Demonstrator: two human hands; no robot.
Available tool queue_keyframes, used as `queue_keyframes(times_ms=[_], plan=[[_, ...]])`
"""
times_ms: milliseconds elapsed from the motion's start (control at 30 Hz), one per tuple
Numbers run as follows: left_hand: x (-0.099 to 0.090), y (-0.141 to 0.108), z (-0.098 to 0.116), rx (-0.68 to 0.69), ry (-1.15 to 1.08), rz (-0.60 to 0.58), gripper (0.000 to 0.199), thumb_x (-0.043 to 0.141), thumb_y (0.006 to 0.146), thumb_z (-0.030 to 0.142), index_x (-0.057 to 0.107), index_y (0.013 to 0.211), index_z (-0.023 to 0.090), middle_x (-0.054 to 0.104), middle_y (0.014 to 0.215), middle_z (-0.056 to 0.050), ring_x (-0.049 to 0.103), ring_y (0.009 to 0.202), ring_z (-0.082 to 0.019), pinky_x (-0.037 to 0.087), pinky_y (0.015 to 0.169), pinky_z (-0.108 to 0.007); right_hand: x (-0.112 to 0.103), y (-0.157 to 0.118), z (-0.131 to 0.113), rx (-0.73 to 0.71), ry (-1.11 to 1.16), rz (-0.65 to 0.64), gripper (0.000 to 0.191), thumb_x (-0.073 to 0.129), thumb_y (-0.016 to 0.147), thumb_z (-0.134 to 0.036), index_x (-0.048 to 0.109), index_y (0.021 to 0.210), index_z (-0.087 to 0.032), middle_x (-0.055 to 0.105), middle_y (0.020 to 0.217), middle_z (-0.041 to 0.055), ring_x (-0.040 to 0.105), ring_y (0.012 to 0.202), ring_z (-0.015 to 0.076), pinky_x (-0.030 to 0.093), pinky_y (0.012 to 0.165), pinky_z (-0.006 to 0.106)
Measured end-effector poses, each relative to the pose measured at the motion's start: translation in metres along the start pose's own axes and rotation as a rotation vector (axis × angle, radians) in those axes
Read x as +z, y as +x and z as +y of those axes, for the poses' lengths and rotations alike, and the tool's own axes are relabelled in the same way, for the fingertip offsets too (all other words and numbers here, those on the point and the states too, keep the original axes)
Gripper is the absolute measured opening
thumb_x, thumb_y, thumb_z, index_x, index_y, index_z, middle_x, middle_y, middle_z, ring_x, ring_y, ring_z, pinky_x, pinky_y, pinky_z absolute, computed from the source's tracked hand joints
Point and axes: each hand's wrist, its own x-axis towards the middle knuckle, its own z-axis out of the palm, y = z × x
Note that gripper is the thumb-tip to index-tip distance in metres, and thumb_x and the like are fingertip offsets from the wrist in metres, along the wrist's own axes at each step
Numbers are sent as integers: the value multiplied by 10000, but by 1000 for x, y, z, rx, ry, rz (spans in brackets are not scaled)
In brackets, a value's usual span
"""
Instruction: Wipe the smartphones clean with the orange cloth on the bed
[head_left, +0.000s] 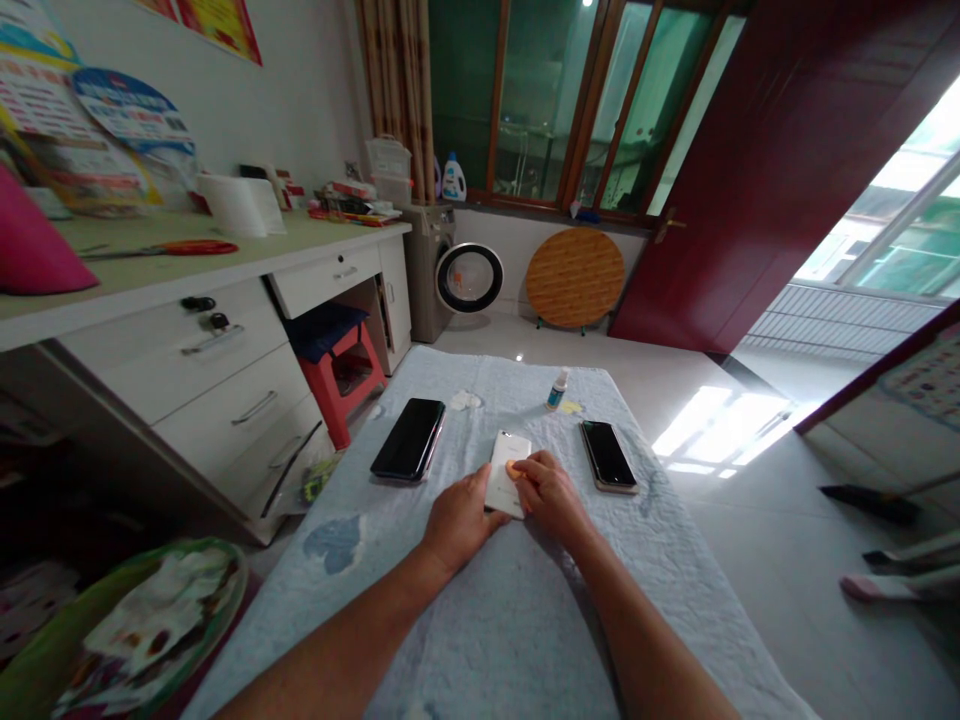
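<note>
A white phone [501,492] lies back side up on the cloth-covered table [465,620], its camera end pointing away from me. My left hand [461,515] grips the phone by its left edge, thumb near the lower end. Pinched in the fingers of my right hand [551,492] is a small orange pad [514,469], pressed against the back of the phone. To the left rests a thick black phone [410,440], and to the right another dark-screened phone [608,455]. Behind them stands a small spray bottle [557,389] with a blue label.
A white desk [225,370] with drawers runs along the left, with a red stool [341,370] beside it. At lower left is a waste bin [240,590] holding used tissues. Farther back are a washing machine [431,270] with its door ajar and a round wooden tabletop [575,277].
</note>
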Motion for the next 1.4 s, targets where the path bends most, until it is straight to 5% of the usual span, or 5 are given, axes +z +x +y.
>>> queue_keyframes(times_ms=[167,367,633,1167,1400], plan=[[-3,0,0,-14,121,-10,468,718,763,419,578,1170,235,636,1028,-63,657,884,-236,452,722,-286,-2,-2,6,-52,-79,-96,455,522,783,-41,663,1190,-185,555,1088,85,521,1023,185,408,933,308],[-4,1,-3,11,136,7,439,715,762,436,592,1134,238,573,1064,-51,614,971,-223,455,787,-280,-4,2,-1,-15,-135,-137,280,513,888,-130,726,1063,-177,581,982,78,541,917,171,426,828,270],[-3,4,-8,88,122,-10,403,656,811,495,595,1099,219,569,1052,-53,585,1012,-226,446,850,-293,-2,-4,-18,-163,-103,-269,262,556,865,-100,742,1006,-220,624,950,43,536,902,155,396,812,248],[-6,5,-8,138,165,-35,422,688,794,483,610,1099,203,564,1068,-61,559,1008,-243,432,866,-332,-3,52,19,81,-466,-103,300,465,930,-171,719,1090,-188,630,1003,86,532,930,178,338,849,258],[-10,5,-5,189,205,-61,425,662,828,465,596,1143,187,583,1084,-77,559,1014,-265,419,885,-378,12,74,6,59,-555,-119,319,422,924,-125,711,1047,-184,614,1024,96,515,900,187,335,809,266]])
